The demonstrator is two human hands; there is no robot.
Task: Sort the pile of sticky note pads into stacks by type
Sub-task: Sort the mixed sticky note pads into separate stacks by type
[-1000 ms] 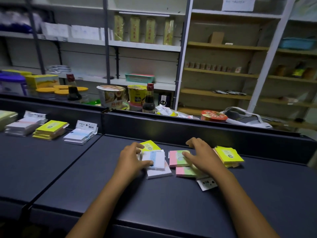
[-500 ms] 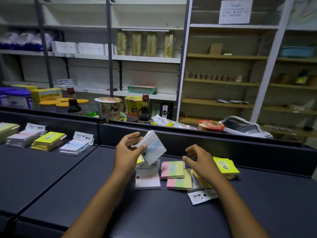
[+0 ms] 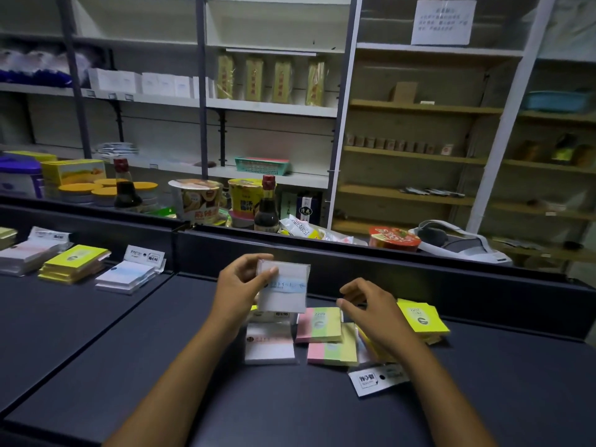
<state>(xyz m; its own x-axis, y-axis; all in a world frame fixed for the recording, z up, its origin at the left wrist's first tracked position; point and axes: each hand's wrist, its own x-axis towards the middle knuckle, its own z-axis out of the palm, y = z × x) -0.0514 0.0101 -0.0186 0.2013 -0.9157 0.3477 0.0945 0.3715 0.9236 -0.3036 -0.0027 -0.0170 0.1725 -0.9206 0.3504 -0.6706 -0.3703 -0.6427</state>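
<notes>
On the far left of the dark counter (image 3: 80, 350) lie the sorted stacks: a stack of white pads with a pink band (image 3: 27, 256), then a stack of plain yellow square pads (image 3: 75, 262), then a stack of white pads with a pale blue band (image 3: 129, 275), each just beside the next. Toward the middle, the left hand (image 3: 240, 290) is raised above the counter and grips a wrapped white pad with a blue printed band (image 3: 283, 290), thumb across its front face and fingers curled behind its left edge; the pad stands nearly upright, facing the camera. Directly below it, flat on the counter, lies a white pad with a pink band (image 3: 270, 345). Just to its right sit two pink, green and yellow striped pads (image 3: 322, 325), the farther one overlapping the nearer. The right hand (image 3: 375, 312) hovers over the right part of this pile, fingers loosely curled and holding nothing, its fingertips near the far striped pad. Near it, by the wrist, a white printed header card (image 3: 371, 380) lies on the counter. Farthest right rests a bright yellow square pad (image 3: 419, 317), stacked on other yellow pads.
</notes>
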